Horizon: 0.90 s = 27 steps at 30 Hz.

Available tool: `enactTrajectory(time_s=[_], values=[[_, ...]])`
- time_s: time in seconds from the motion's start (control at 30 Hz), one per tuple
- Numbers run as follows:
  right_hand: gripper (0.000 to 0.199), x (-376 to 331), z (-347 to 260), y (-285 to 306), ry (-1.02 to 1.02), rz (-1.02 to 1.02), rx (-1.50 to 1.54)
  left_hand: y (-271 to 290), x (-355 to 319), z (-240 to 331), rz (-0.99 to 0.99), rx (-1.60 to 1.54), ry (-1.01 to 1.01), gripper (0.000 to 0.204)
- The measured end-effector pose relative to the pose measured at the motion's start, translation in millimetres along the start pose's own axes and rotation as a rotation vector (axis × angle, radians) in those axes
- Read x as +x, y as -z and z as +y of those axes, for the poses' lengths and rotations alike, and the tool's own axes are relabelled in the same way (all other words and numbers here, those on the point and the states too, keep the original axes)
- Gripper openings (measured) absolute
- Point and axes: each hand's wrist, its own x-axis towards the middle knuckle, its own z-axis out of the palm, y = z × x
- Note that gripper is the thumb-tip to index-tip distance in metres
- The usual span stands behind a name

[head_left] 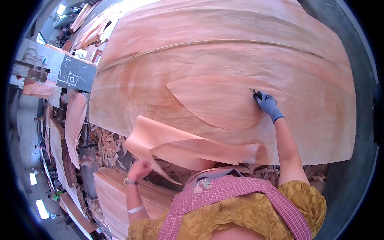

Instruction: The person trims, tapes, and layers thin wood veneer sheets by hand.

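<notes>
right hand [267, 104], fingers [259, 96] curled, grips slim tool [252, 91]

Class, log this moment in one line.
Right hand: gloved, holding small tool over leaf-shaped area | Left hand: bare, near curled sheet, grip unclear

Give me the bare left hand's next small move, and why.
Probably draw the curled, pale-orange wood veneer closer: it lies across the near edge of the broad, pinkish wood sheet, the bare left hand is close beside it, and the blue-and-black gloved right hand, holding a small dark pointed tool, is well clear.
</notes>
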Motion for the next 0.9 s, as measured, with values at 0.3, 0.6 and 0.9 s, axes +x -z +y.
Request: enactTrajectory(time_s=[0.3, 0.6, 0.9], values=[[0.035, -23, -23, 65, -0.042, -0.326, 0.816, 22, 160, 372, -0.125, -1.908, -0.617, 0.022], [0.034, -166, -116, 72, 0.355, 0.062, 0.954, -112, 175, 526, -0.141, -1.865, -0.479, 0.019], [0.034, -150, -104, 114, 0.761, 0.01, 0.691, -201, 162, 549, 0.662, 0.013, -0.815, 0.03]])
